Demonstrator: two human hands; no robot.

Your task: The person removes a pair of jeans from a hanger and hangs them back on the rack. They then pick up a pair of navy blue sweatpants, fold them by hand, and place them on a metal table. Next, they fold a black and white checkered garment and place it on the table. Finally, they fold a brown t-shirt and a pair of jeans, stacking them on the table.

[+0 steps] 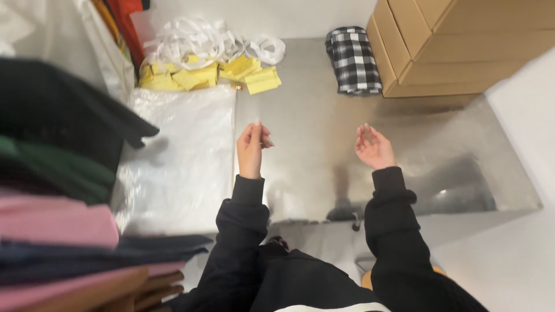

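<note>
While both hands hover above the steel table (324, 144), the left hand (252, 147) has its fingertips pinched together — on something thin and clear, perhaps, though I cannot tell. The right hand (373, 147) is loosely open, fingers curled, holding nothing. The stack of clear plastic bags (179, 150) lies just beside the left hand, with yellow cards (214, 75) and white straps (202, 37) beyond. Separating one bag cleanly would want a light pinch at its edge — not a grab.

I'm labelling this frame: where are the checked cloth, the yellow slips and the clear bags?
checked cloth (353, 60), head view, middle of the folded bundle.
yellow slips (261, 80), head view, rightmost slip of the pile.
clear bags (179, 156), head view, centre of the top bag.
</note>
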